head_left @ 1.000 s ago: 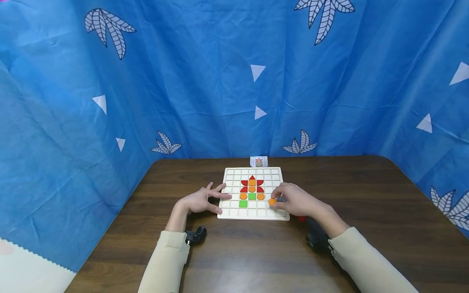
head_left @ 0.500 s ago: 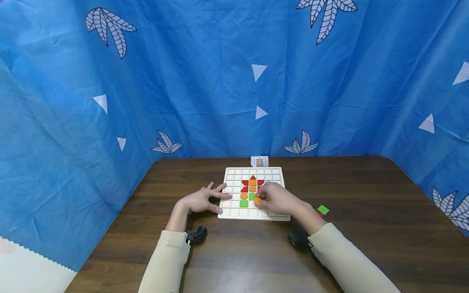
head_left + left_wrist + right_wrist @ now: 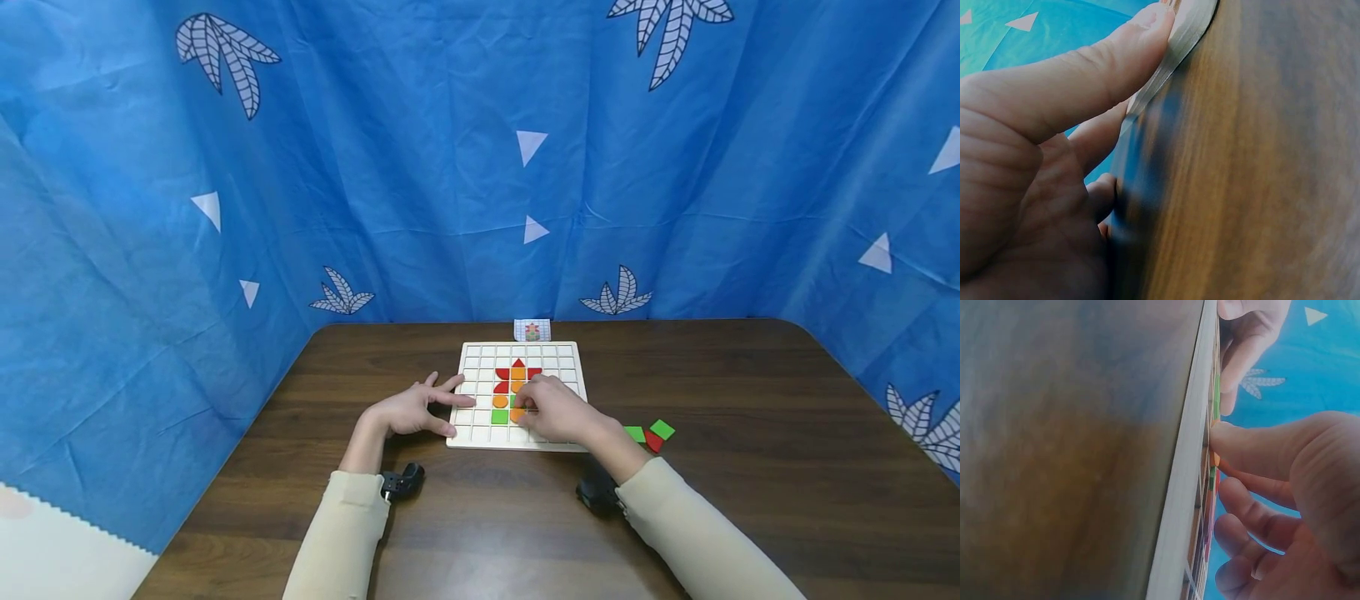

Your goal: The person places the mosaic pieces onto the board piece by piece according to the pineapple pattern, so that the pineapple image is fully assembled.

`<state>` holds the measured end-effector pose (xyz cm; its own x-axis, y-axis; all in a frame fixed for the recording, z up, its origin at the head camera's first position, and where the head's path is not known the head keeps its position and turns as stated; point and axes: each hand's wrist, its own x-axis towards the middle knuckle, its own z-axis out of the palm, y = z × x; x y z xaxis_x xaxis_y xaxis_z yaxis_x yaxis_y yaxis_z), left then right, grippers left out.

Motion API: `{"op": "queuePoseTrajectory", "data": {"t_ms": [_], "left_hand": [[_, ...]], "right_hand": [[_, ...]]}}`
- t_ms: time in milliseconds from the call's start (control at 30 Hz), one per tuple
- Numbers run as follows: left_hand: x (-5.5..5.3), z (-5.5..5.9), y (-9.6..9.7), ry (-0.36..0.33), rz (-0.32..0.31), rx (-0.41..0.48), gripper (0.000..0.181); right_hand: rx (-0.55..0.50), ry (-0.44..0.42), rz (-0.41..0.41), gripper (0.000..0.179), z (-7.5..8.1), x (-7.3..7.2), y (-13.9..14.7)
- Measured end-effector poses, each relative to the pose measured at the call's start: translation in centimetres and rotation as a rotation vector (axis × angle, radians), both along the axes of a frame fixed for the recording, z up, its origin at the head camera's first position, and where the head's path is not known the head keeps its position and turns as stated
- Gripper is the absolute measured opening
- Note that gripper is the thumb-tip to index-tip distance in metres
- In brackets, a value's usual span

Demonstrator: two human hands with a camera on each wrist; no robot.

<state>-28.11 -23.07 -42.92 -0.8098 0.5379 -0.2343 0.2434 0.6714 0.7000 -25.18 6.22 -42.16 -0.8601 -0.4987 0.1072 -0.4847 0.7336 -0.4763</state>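
Observation:
A white grid board (image 3: 474, 433) lies on the table, with red, orange and green pieces set in its middle cells. My right hand (image 3: 558, 410) pinches an orange disc (image 3: 517, 415) between thumb and index finger, at the cell just right of a green square (image 3: 499, 417). In the right wrist view the orange disc (image 3: 1214, 457) is at the board's surface, under the thumb tip. Some pieces on the right are hidden behind this hand. With fingers spread, my left hand (image 3: 408, 410) rests on the board's left edge, its thumb at the near left corner.
Loose green pieces (image 3: 662, 429) and a red piece (image 3: 654, 442) lie on the wooden table (image 3: 480, 517) right of the board. A small card (image 3: 532, 330) with a printed coloured pattern is behind the board. A blue curtain (image 3: 420, 167) hangs beyond the table.
My right hand has moved left across the board with the orange disc, to beside the lower green square. Loose pieces on the right have come into view. The left hand stays put.

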Motion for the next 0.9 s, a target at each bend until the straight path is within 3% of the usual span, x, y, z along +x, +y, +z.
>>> {"op": "queuePoseTrajectory", "data": {"t_ms": [233,567,900], "left_hand": [[0.0,0.0,0.1,-0.007,0.002,0.000,0.053],[0.0,-0.1,0.0,-0.007,0.007,0.002,0.054],[-0.1,-0.2,0.0,-0.009,0.010,-0.008,0.053]], "right_hand": [[-0.011,-0.031,0.002,0.010,0.1,0.1,0.6],[0.006,-0.051,0.027,0.031,0.1,0.5,1.4],[0.013,-0.010,0.054,0.025,0.0,0.6,1.8]]}}
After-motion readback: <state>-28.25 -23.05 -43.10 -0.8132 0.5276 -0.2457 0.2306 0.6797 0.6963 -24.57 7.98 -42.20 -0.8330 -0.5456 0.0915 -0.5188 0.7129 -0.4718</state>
